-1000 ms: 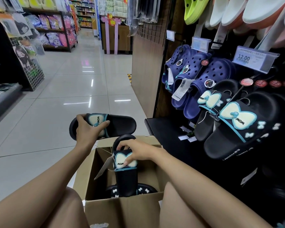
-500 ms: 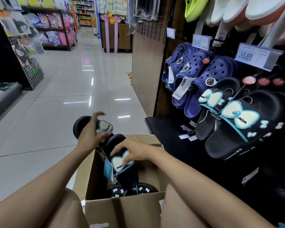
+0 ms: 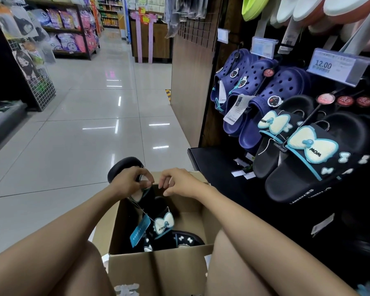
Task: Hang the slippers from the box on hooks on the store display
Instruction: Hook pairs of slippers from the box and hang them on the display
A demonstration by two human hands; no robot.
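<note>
A glossy pale tiled floor [image 3: 90, 129] reflects ceiling lights; stocked shelves [image 3: 73, 33] line the upper-left aisle.

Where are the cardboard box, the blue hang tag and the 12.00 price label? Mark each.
cardboard box [image 3: 158, 272]: head view, on its near front wall.
blue hang tag [image 3: 139, 230]: head view, middle of the tag's face.
12.00 price label [image 3: 331, 66]: head view, on the printed face.

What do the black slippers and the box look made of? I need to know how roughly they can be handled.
Black slippers: apparently soft moulded foam or rubber, matte, with thick rounded edges and raised bow patches. Box: plain brown corrugated cardboard, dull, with folded flaps and creases.
</note>
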